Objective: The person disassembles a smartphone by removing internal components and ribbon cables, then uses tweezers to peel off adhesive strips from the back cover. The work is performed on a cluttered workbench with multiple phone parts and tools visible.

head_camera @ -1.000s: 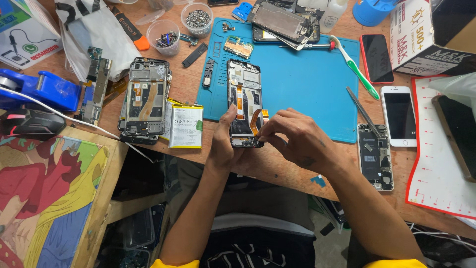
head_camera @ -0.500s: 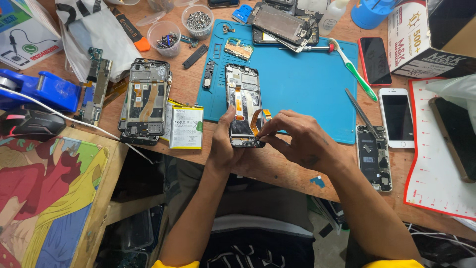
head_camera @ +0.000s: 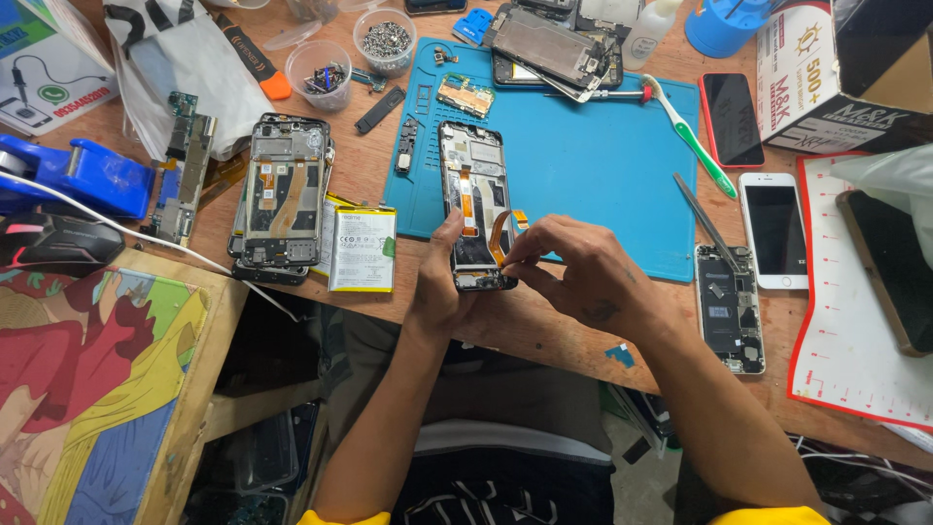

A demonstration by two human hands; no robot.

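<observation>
Two bare hands work together at the near edge of a cluttered wooden workbench (head_camera: 544, 331). Left hand (head_camera: 439, 292) grips the lower end of an opened phone (head_camera: 476, 204), thumb laid on its exposed insides. Right hand (head_camera: 583, 277) sits just beside it, fingertips (head_camera: 513, 264) pinched on an orange ribbon cable (head_camera: 500, 238) curling up from the phone's lower part. That phone lies lengthwise, its near end over the bench edge and its far end on a blue work mat (head_camera: 603, 165).

Left of the hands, a loose flat battery (head_camera: 362, 248) rests against a second stripped phone frame (head_camera: 282, 199). Right of them lies a small opened phone (head_camera: 729, 306), with tweezers (head_camera: 705, 222) just beyond it and a white phone (head_camera: 775, 228) alongside.

Farther back, a green-and-white toothbrush (head_camera: 690, 136) lies across the mat's right edge, beside a black phone (head_camera: 732, 119). Two small clear cups (head_camera: 385, 41) holding screws and tiny parts stand near the far left, by a blue tape dispenser (head_camera: 83, 175).
</observation>
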